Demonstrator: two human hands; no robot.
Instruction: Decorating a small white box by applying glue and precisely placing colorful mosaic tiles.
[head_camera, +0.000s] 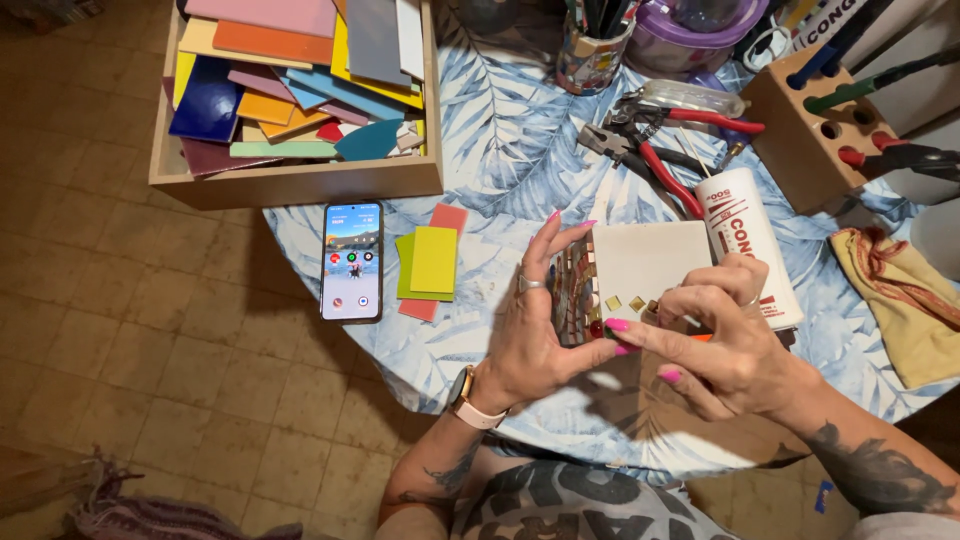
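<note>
A pale square tile panel with small mosaic pieces along its left side is held up above a table with a blue leaf-print cloth. My left hand grips its left edge, fingers spread over the mosaic strip. My right hand holds the panel's lower right part, its fingers next to two small gold squares stuck on the face. A watch sits on my left wrist.
A wooden box of coloured tiles stands at upper left. A lit phone and stacked yellow, green and red tiles lie nearby. Red-handled nippers, a white glue tube, a wooden tool block and a yellow cloth sit right.
</note>
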